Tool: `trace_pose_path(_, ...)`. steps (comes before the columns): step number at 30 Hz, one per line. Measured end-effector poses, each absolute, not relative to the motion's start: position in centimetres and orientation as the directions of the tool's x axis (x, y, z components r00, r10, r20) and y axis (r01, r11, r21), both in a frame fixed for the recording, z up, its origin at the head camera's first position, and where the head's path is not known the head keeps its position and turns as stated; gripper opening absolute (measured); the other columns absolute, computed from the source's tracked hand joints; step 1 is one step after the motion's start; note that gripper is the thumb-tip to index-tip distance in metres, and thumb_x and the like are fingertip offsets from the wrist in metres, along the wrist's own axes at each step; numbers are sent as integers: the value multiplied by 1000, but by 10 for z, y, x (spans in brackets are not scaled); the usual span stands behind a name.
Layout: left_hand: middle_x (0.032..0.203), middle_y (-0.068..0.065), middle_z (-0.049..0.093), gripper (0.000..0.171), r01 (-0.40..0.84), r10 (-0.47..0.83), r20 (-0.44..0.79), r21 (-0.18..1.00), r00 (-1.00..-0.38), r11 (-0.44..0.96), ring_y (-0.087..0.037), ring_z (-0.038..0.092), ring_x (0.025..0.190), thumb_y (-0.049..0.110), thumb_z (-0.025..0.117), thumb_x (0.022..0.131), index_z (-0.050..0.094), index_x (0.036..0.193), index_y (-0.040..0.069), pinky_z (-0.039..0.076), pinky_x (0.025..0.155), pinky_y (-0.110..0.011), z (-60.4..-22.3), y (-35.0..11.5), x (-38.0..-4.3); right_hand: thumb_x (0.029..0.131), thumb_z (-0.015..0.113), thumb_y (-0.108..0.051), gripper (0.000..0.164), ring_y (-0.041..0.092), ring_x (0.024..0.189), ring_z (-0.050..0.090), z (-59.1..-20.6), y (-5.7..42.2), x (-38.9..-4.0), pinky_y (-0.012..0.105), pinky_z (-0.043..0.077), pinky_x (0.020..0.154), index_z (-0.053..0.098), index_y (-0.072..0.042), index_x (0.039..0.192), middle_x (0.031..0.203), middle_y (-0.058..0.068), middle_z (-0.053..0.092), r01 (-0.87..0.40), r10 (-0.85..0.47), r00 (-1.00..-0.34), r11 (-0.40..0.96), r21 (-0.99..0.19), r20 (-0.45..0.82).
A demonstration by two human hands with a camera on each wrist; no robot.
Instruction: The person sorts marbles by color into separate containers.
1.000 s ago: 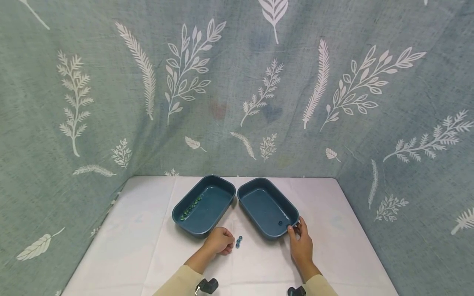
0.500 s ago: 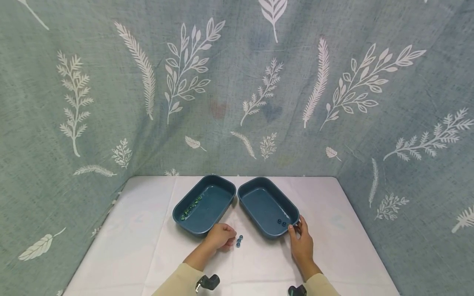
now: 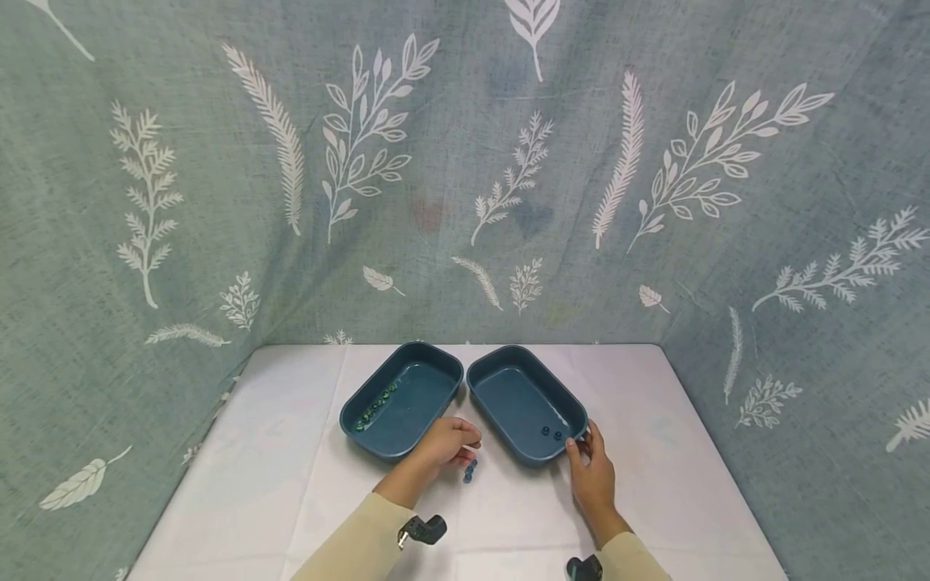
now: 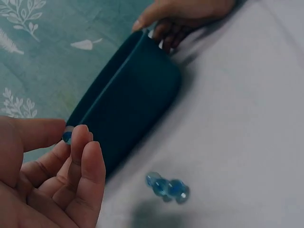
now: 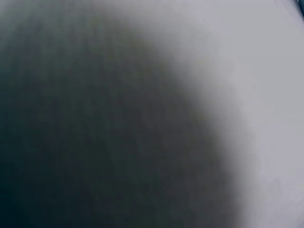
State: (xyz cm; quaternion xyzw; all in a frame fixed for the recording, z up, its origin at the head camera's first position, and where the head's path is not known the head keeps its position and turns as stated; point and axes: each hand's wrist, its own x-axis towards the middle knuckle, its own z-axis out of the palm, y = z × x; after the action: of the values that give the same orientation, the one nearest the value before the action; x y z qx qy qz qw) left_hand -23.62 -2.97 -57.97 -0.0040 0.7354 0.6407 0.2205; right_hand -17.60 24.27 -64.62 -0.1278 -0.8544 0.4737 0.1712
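My left hand (image 3: 452, 442) is above the white cloth between two blue tubs. In the left wrist view its thumb and fingertip pinch a clear blue glass marble (image 4: 67, 137). Below that hand, a short row of blue marbles (image 4: 166, 187) lies on the cloth. The near corner of the right tub (image 3: 525, 456) is gripped by my right hand (image 3: 592, 476), thumb at the rim and fingers outside. Two dark blue marbles (image 3: 546, 432) sit inside this tub near its front end. A dark blur fills much of the right wrist view.
At left stands the other blue tub (image 3: 414, 440), with a line of green marbles (image 3: 375, 406) along its left side. Both tubs rest on a white-covered table (image 3: 291, 484). Leaf-patterned fabric (image 3: 465, 161) closes off the back and sides.
My left hand has moved right and away from me, toward the right tub. A second marble has appeared in that tub since one second ago. The right hand keeps its hold.
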Motion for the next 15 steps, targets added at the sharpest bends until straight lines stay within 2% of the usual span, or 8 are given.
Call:
trace_pose_path(8,88,-15,69,17,-304,299,-341,938,-891,164,-13,62,60,11,66,92,66,101,-4,55,55,-26,-564,-7,-252,100,56,-35,62,35,123,53,-647,244,-177,54,36,105,29,-15,152,139,19,51,56,378,-909,523,-850,173)
trace_pose_path(15,86,-13,70,22,-350,320,-367,930,-873,111,-10,63,59,10,66,91,65,106,-7,56,55,-25,-559,9,-268,99,57,-38,63,32,121,55,-647,245,-177,52,37,105,30,-16,152,137,16,54,56,380,-910,513,-857,168)
